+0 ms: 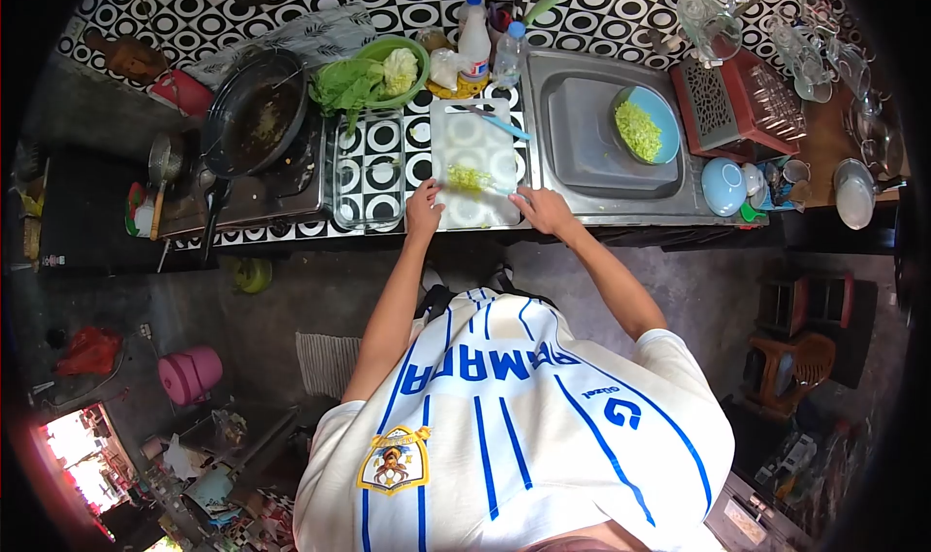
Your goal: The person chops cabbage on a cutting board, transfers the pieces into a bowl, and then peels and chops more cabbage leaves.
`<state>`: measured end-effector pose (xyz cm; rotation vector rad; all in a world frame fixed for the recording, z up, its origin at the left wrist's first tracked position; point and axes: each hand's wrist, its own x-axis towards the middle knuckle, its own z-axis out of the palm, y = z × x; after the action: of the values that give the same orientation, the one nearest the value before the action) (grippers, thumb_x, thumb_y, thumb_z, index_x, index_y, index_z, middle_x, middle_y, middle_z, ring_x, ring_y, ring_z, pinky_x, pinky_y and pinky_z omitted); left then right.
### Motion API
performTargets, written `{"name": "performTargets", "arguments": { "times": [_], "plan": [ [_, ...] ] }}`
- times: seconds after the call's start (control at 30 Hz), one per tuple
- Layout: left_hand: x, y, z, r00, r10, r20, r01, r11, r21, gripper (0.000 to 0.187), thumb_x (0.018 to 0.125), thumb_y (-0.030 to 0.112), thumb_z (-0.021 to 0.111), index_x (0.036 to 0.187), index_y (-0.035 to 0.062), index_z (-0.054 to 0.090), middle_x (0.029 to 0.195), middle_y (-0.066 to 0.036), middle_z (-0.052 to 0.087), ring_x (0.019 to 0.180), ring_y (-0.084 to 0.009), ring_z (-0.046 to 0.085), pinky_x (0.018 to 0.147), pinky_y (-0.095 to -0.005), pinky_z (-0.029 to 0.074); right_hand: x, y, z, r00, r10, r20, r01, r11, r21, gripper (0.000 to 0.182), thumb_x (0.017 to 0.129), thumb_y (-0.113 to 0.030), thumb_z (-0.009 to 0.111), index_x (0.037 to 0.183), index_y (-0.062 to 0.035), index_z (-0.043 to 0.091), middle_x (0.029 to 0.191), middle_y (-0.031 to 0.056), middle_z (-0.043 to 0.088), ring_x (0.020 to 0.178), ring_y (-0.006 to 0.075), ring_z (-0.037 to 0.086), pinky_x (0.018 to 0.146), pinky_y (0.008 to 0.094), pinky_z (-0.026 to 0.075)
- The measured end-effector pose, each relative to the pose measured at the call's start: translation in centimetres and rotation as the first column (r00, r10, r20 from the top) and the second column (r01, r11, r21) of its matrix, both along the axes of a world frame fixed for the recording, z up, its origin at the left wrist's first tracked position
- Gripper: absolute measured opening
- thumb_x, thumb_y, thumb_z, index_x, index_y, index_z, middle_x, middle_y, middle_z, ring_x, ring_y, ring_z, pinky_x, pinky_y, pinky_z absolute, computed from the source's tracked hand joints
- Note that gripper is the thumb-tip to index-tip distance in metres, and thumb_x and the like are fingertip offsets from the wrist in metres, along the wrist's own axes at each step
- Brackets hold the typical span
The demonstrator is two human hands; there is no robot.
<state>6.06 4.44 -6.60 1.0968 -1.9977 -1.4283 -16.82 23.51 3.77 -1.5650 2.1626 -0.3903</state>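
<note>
A white cutting board (472,145) lies on the patterned counter beside the sink. A small pile of chopped green vegetable (468,178) sits on its near half. My left hand (423,209) rests at the board's near left edge, fingertips just left of the pile, with nothing visible in it. My right hand (544,210) is at the board's near right corner. A thin pale streak runs from this hand toward the pile; whether it is a blade is unclear. A blue-handled knife (501,123) lies on the far part of the board.
The steel sink (601,178) holds a blue plate of chopped greens (646,125). A green bowl of leafy vegetables (383,72), bottles (474,38) and a dark wok on a stove (254,115) stand behind. A glass dish (369,169) lies left of the board; glasses and bowls (722,185) are to the right.
</note>
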Motion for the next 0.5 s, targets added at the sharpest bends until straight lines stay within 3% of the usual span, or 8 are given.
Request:
{"name": "performTargets", "arguments": {
  "times": [0.17, 0.37, 0.5],
  "plan": [
    [0.0, 0.3, 0.9, 1.0, -0.022, 0.019, 0.023, 0.999, -0.042, 0.063, 0.072, -0.011, 0.073, 0.13, -0.0002, 0.054, 0.121, -0.017, 0.068, 0.111, -0.0294, 0.067, 0.092, -0.0346, 0.055, 0.5, 2.1, 0.0, 0.986, 0.162, -0.032, -0.161, 0.986, 0.034, 0.049, 0.101, -0.051, 0.041, 0.096, -0.0092, 0.066, 0.072, 0.0229, 0.065, 0.072, 0.0456, 0.064, 0.067, 0.0545, 0.049],
    [0.1, 0.2, 1.2, 0.998, -0.043, 0.039, 0.046, 0.997, -0.062, 0.062, 0.072, -0.01, 0.074, 0.13, 0.0001, 0.055, 0.122, -0.017, 0.068, 0.109, -0.0293, 0.068, 0.094, -0.0357, 0.055, -1.9, 0.1, -1.5, 0.994, 0.105, -0.042, -0.104, 0.994, 0.028, 0.051, 0.101, -0.052, 0.041, 0.096, -0.0089, 0.067, 0.075, 0.023, 0.066, 0.077, 0.0453, 0.064, 0.069, 0.0545, 0.05],
    [0.2, 0.1, 1.6, 0.996, -0.077, 0.042, 0.078, 0.996, -0.041, 0.063, 0.073, -0.009, 0.074, 0.132, 0.0007, 0.053, 0.124, -0.019, 0.066, 0.111, -0.0295, 0.067, 0.095, -0.0359, 0.055, -3.3, -1.7, 0.0, 0.996, 0.076, -0.054, -0.074, 0.996, 0.049, 0.055, 0.1, -0.055, 0.04, 0.098, -0.0087, 0.07, 0.084, 0.0211, 0.069, 0.084, 0.043, 0.066, 0.077, 0.0528, 0.051]
  ]
}}
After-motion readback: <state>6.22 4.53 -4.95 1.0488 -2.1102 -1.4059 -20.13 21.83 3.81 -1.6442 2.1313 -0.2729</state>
